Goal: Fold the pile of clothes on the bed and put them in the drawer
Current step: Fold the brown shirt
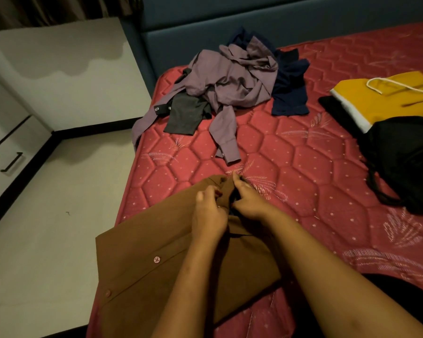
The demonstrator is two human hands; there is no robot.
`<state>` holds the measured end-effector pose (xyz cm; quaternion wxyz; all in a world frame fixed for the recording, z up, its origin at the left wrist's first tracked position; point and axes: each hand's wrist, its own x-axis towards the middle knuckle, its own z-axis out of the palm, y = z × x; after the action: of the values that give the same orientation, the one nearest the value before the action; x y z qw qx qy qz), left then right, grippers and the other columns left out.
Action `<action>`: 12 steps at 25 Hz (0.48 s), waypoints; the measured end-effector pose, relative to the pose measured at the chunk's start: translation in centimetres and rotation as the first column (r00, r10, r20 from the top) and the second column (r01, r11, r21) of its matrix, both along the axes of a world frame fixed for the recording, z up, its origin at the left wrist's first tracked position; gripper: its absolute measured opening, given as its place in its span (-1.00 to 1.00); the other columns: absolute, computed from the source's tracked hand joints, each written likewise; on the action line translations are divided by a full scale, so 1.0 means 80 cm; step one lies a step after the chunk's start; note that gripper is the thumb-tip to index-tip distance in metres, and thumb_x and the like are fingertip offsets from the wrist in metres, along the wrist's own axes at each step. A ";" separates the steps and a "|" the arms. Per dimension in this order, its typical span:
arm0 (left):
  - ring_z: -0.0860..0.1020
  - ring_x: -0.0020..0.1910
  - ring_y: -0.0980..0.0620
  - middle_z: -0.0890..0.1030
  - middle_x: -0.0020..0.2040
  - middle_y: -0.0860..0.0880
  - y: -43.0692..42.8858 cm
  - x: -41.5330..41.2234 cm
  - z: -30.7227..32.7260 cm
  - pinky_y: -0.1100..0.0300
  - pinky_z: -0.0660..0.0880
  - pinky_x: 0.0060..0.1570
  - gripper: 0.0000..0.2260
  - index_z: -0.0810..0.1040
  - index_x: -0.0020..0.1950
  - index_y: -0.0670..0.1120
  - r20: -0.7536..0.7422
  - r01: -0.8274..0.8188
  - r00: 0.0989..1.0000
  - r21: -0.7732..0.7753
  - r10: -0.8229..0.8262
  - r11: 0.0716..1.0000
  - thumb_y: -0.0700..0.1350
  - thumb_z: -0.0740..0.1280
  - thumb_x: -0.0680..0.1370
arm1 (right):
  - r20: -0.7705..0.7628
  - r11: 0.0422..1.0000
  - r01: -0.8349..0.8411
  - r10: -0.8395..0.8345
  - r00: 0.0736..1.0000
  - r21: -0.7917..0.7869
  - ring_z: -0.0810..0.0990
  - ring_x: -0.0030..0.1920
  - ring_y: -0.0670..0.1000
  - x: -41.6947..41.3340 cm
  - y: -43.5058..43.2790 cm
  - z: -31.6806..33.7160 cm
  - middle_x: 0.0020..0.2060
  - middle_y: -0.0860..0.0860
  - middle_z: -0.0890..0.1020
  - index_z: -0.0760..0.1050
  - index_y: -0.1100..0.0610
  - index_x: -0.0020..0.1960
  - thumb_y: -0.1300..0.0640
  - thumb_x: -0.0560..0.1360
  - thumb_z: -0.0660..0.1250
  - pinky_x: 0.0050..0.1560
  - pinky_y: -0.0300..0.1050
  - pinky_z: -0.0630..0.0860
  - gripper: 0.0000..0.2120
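A brown button-up shirt (156, 264) lies spread on the red mattress (303, 167). At its collar end the left hand (209, 213) and right hand (248, 203) each pinch the fabric, fingers curled, likely at the button placket. Beyond the shirt sits the unfolded pile (230, 79). Line up the front edges and smooth the cloth flat before folding.
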<state>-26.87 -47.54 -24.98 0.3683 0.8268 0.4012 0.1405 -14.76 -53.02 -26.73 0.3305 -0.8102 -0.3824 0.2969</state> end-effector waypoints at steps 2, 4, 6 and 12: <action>0.33 0.34 -0.09 0.35 0.39 -0.08 -0.020 0.002 -0.012 -0.01 0.37 0.24 -0.65 0.43 0.34 -0.09 -0.043 0.019 0.999 0.302 -0.006 0.953 -0.19 0.23 0.54 | -0.013 0.997 0.054 -0.053 0.998 0.060 0.19 0.49 0.09 -0.001 -0.001 0.003 0.51 0.17 0.17 -0.10 0.16 0.56 0.42 0.48 0.19 0.39 -0.28 0.10 -0.23; 0.34 0.41 -0.10 0.38 0.43 -0.06 -0.032 0.004 -0.029 -0.13 0.34 0.29 -0.57 0.42 0.40 -0.07 -0.085 0.055 0.996 0.441 -0.019 0.896 -0.04 0.10 0.55 | 0.048 0.994 0.048 -0.053 0.997 0.099 0.24 0.47 0.08 -0.003 -0.003 0.004 0.49 0.14 0.22 -0.01 0.09 0.57 0.38 0.53 0.17 0.37 -0.27 0.14 -0.31; 0.40 0.39 -0.09 0.44 0.41 -0.04 -0.031 0.002 -0.050 -0.20 0.31 0.31 -0.49 0.41 0.43 -0.07 -0.207 0.143 0.977 0.487 -0.045 0.862 0.05 0.02 0.53 | 0.119 0.996 0.006 -0.016 0.993 0.084 0.28 0.44 0.06 -0.002 -0.004 -0.002 0.47 0.07 0.24 0.12 -0.01 0.54 0.33 0.55 0.15 0.37 -0.22 0.20 -0.38; 0.48 0.33 -0.08 0.53 0.33 -0.03 -0.033 -0.001 -0.059 -0.23 0.38 0.24 -0.51 0.49 0.36 -0.08 -0.282 0.193 0.958 0.524 -0.045 0.829 0.04 0.09 0.50 | 0.242 0.998 0.067 -0.060 0.968 -0.022 0.27 0.45 0.08 -0.002 0.000 -0.015 0.51 -0.05 0.21 0.15 -0.07 0.53 0.24 0.55 0.13 0.42 -0.02 0.27 -0.41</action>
<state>-26.95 -50.15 -29.73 0.0699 0.9320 0.3360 0.1170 -14.90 -53.04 -27.93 0.2790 -0.8569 -0.3891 0.1912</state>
